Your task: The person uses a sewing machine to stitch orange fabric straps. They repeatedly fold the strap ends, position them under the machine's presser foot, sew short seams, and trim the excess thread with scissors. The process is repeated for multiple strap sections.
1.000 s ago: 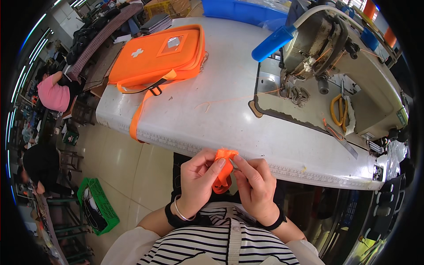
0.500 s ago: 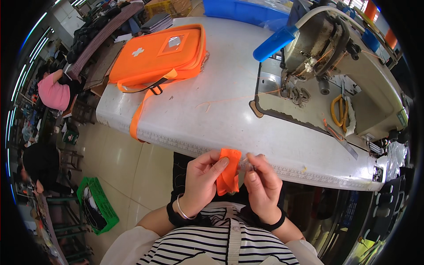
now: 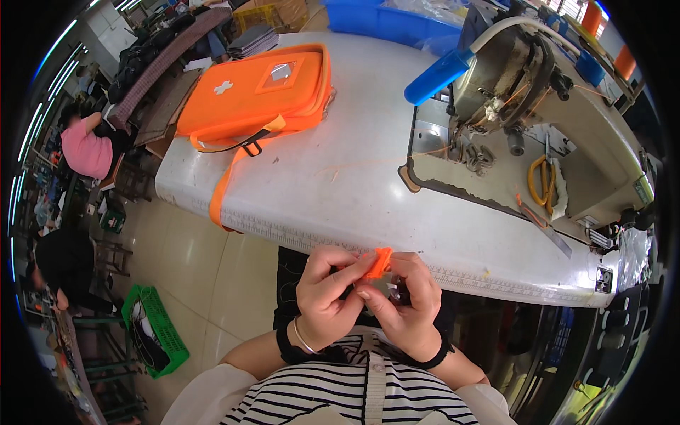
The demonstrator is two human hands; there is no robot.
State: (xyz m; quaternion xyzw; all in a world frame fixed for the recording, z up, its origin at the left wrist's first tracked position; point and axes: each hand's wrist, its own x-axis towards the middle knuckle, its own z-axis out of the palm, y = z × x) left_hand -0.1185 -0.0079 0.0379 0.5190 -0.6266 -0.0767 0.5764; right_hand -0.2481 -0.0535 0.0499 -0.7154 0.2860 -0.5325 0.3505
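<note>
At the table's front edge, my left hand (image 3: 327, 289) pinches a small piece of orange fabric (image 3: 380, 263) between thumb and fingers. The fabric is bunched up, with its top end sticking out above the fingertips. My right hand (image 3: 411, 301) closes in from the other side, its fingertips against the fabric's right edge. Under its curled fingers shows a small dark, shiny object (image 3: 398, 289), mostly hidden and too small to name. Both hands meet close in front of my striped shirt.
An orange bag (image 3: 255, 92) with a white cross lies at the table's far left, its strap (image 3: 221, 198) hanging over the edge. On the right stands a sewing machine (image 3: 595, 134), with yellow-handled scissors (image 3: 542, 180) and tweezers (image 3: 545, 227) on its bed. A green crate (image 3: 157, 329) sits on the floor.
The orange fabric was held upright and long; now it is folded and bunched between the fingers. My right hand has moved left against it, and both hands are closer together.
</note>
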